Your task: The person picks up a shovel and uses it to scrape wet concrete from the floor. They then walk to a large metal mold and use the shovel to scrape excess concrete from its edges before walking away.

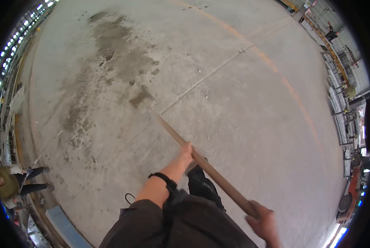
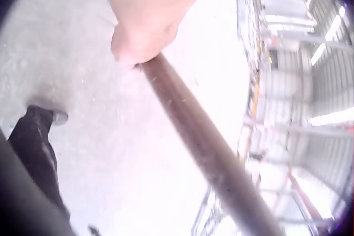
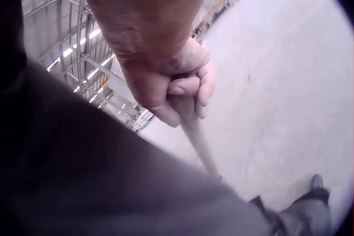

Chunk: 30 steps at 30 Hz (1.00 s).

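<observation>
A long wooden-handled shovel (image 1: 218,177) slants from the lower right up to the middle of the head view. Its blurred flat blade (image 1: 142,99) is at the floor, beside wet brown dirt (image 1: 118,45). My left hand (image 1: 186,152) grips the handle partway along, with a black band on that wrist. Near the upper end of the handle, my right hand (image 1: 263,221) curls round it. In the right wrist view, the fingers (image 3: 185,85) wrap the shaft. The left wrist view has the handle (image 2: 193,125) running out from under the fist.
Pale concrete floor (image 1: 243,107) spreads around, crossed by a joint line and a faded orange stripe (image 1: 272,64). Another person (image 1: 11,182) stands at the left edge holding a thin pole. Racks of stock (image 1: 340,124) line the right side, near a red machine (image 1: 352,190).
</observation>
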Each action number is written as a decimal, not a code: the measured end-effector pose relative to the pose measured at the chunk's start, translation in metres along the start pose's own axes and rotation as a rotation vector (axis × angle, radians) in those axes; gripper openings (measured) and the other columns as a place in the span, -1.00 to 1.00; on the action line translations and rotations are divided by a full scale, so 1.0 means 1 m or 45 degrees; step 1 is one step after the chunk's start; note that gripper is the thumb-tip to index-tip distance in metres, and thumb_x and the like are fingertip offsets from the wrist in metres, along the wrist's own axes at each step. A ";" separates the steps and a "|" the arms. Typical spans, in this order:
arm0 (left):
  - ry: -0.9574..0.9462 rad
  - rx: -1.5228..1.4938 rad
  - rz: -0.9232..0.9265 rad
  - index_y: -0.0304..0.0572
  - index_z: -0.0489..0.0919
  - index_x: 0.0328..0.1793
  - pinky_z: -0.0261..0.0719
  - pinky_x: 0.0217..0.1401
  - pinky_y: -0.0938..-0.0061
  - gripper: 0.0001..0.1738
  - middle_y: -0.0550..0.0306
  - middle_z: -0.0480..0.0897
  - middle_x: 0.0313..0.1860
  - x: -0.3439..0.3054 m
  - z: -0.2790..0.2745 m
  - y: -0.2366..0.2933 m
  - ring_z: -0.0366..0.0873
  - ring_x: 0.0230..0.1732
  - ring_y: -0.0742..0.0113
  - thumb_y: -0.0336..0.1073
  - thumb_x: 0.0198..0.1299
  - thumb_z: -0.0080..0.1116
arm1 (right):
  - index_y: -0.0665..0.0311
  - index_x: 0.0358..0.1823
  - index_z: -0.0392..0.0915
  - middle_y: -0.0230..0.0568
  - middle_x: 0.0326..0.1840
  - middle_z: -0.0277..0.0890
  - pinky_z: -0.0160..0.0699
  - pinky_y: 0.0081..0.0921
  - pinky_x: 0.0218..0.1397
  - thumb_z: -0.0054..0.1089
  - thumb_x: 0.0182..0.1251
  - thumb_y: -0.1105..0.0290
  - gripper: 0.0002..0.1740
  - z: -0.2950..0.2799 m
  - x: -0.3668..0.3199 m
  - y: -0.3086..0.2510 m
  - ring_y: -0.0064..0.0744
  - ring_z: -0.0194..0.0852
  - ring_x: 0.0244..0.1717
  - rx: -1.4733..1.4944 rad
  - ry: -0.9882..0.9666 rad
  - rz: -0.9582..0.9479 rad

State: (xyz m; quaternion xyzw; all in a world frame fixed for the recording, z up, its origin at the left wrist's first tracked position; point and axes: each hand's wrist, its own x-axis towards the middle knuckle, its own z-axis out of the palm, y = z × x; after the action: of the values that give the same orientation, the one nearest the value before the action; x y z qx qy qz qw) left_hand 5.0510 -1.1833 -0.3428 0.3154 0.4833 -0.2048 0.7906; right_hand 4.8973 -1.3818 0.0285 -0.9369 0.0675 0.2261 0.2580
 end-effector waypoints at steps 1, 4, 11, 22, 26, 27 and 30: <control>0.015 -0.003 0.013 -0.31 0.38 -0.38 0.42 -0.52 0.25 -0.84 0.04 0.35 -0.55 0.005 0.002 0.001 0.35 -0.58 0.20 -0.34 0.00 -0.05 | 0.28 -0.08 0.39 -0.01 -0.33 0.47 0.45 -0.38 -0.21 0.23 -0.18 0.32 -0.47 0.005 0.013 0.013 -0.10 0.47 -0.29 -0.091 -0.100 -0.039; 0.144 0.121 0.158 -0.34 0.40 -0.38 0.40 -0.54 0.23 -0.81 0.04 0.35 -0.62 0.014 0.035 0.021 0.35 -0.60 0.19 -0.32 -0.03 -0.06 | 0.32 -0.11 0.41 0.01 -0.30 0.47 0.46 -0.44 -0.23 0.21 -0.20 0.36 -0.50 -0.024 0.039 0.047 -0.14 0.49 -0.31 -0.150 -0.162 -0.153; 0.037 0.041 0.028 -0.45 0.40 -0.45 0.42 -0.55 0.33 -0.85 -0.02 0.41 -0.55 -0.018 0.157 -0.082 0.42 -0.56 0.20 -0.45 -0.15 -0.02 | 0.28 -0.02 0.38 0.02 -0.25 0.45 0.45 -0.38 -0.23 0.10 -0.09 0.51 -0.53 -0.143 0.028 0.110 -0.09 0.46 -0.24 -0.014 -0.035 -0.002; 0.038 -0.034 0.148 -0.43 0.41 -0.45 0.37 -0.54 0.37 -0.84 0.00 0.40 -0.54 0.045 0.241 0.048 0.40 -0.54 0.22 -0.42 -0.14 -0.03 | 0.33 -0.16 0.44 0.01 -0.37 0.47 0.46 -0.42 -0.29 0.15 -0.21 0.40 -0.55 -0.169 0.175 0.046 -0.11 0.49 -0.36 -0.059 0.117 -0.112; 0.024 -0.168 0.365 -0.39 0.40 -0.38 0.38 -0.48 0.39 -0.79 -0.02 0.40 -0.51 0.095 0.256 0.150 0.41 -0.50 0.23 -0.34 -0.07 -0.01 | 0.11 0.01 0.32 -0.02 -0.49 0.43 0.42 -0.22 -0.36 0.07 -0.11 0.30 -0.48 -0.174 0.296 -0.002 -0.02 0.42 -0.45 -0.127 -0.052 -0.315; -0.046 0.381 0.915 -0.40 0.39 -0.36 0.39 -0.48 0.38 -0.77 -0.02 0.40 -0.50 0.098 0.249 0.180 0.41 -0.49 0.22 -0.33 -0.05 0.00 | 0.13 0.01 0.31 -0.03 -0.50 0.43 0.42 -0.21 -0.38 0.07 -0.10 0.30 -0.48 -0.168 0.332 -0.019 -0.03 0.43 -0.46 -0.186 -0.066 -0.381; -0.021 0.307 0.891 -0.42 0.37 -0.32 0.40 -0.49 0.36 -0.75 -0.02 0.40 -0.49 0.142 0.256 0.262 0.41 -0.48 0.19 -0.32 -0.04 0.02 | 0.26 -0.01 0.31 0.02 -0.48 0.43 0.41 -0.23 -0.35 0.07 -0.08 0.31 -0.49 -0.124 0.441 -0.081 -0.01 0.42 -0.43 -0.277 -0.172 -0.456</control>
State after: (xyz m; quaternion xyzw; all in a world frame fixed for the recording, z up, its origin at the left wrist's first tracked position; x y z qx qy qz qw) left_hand 5.4413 -1.1765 -0.3053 0.5507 0.3123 0.0200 0.7738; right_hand 5.3568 -1.3805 -0.0420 -0.9389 -0.1420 0.2450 0.1955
